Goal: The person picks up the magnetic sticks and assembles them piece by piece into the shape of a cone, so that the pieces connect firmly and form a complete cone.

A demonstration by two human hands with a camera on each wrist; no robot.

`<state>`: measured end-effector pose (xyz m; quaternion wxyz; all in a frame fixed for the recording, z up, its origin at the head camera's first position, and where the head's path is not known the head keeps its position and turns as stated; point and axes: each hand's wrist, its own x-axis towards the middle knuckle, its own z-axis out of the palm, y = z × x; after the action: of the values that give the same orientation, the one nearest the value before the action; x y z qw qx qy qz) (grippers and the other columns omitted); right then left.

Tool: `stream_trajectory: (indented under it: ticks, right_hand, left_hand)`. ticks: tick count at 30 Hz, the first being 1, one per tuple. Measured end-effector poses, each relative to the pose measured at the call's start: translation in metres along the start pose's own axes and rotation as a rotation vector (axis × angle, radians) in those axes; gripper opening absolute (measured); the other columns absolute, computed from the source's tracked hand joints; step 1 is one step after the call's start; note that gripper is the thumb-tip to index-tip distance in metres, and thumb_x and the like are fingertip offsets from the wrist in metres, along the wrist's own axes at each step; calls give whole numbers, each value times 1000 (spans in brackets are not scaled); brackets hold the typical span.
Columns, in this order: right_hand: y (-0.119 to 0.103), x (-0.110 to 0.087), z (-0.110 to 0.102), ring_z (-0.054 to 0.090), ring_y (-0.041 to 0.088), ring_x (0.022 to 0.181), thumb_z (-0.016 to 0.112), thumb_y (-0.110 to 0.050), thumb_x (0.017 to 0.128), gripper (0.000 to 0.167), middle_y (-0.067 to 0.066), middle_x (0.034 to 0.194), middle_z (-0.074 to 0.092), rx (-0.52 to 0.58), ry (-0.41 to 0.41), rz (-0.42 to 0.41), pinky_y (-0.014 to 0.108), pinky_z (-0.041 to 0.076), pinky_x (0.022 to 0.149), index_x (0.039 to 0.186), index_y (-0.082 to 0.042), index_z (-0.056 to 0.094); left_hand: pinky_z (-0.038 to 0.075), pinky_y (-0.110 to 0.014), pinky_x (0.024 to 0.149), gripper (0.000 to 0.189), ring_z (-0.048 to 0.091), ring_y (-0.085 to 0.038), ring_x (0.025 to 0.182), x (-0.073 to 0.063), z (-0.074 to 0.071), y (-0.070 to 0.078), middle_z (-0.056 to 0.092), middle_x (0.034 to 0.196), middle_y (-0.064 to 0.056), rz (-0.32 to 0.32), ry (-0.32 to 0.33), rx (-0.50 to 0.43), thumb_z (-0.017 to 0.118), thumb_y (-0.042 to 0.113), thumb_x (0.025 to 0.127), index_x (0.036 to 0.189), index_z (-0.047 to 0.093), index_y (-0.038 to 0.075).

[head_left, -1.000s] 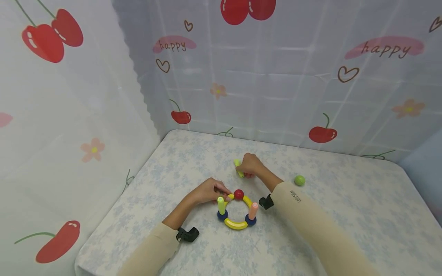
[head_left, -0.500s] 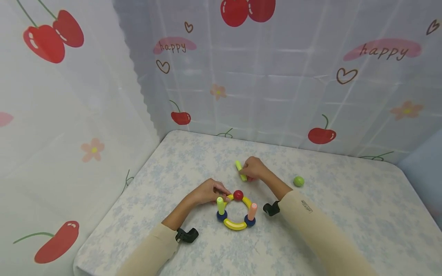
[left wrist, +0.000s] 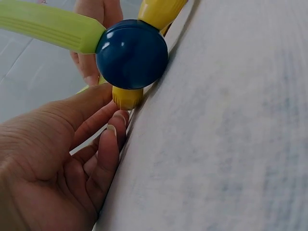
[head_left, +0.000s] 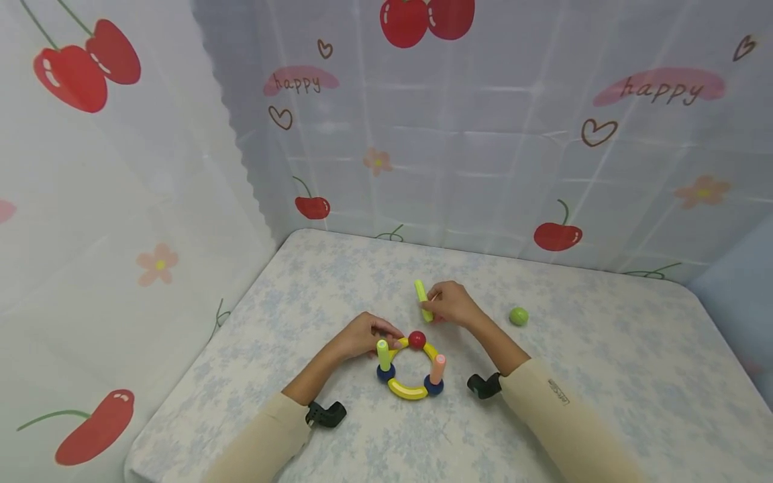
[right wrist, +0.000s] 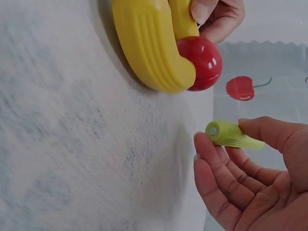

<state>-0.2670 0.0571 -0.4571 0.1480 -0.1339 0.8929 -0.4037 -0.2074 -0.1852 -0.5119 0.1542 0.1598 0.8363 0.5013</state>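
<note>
A ring of yellow curved magnetic rods (head_left: 407, 391) lies on the table, joined by two dark blue balls (left wrist: 132, 54) and a red ball (head_left: 417, 340). From the blue balls rise a light green rod (head_left: 383, 355) and a pink rod (head_left: 438, 369). My left hand (head_left: 361, 335) pinches the ring's yellow rod (left wrist: 127, 97) between the red ball and the left blue ball. Behind the ring, my right hand (head_left: 454, 303) pinches a loose light green magnetic rod (right wrist: 233, 134) between thumb and fingers. Its near end shows a round metal magnet in the right wrist view.
A small green ball (head_left: 519, 316) lies on the table to the right of my right hand. The table (head_left: 290, 282) wears a pale floral cloth, and a cherry-print curtain (head_left: 459, 154) hangs behind and to the left.
My right hand has drawn back a little to the right and nearer, bringing the light green rod along. My left hand stays on the ring.
</note>
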Motion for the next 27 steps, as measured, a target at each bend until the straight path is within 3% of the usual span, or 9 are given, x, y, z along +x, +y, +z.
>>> stream_trajectory:
  ticks: [16, 27]
  right_hand:
    - [-3, -36, 2, 72, 31, 76, 75, -18, 94, 24, 7, 87, 73, 116, 37, -138, 46, 60, 70, 108, -1, 66]
    - [-4, -52, 2, 72, 22, 84, 76, -16, 93, 19, 7, 99, 72, 148, 28, -265, 35, 59, 69, 107, -5, 69]
  left_hand:
    - [49, -27, 49, 20, 56, -13, 52, 2, 1, -2, 73, 80, 0, -18, 1, -33, 81, 27, 89, 106, 81, 16]
    - [49, -26, 49, 21, 55, -12, 51, 1, -2, -1, 74, 81, 0, -2, -17, -46, 81, 25, 90, 107, 80, 13]
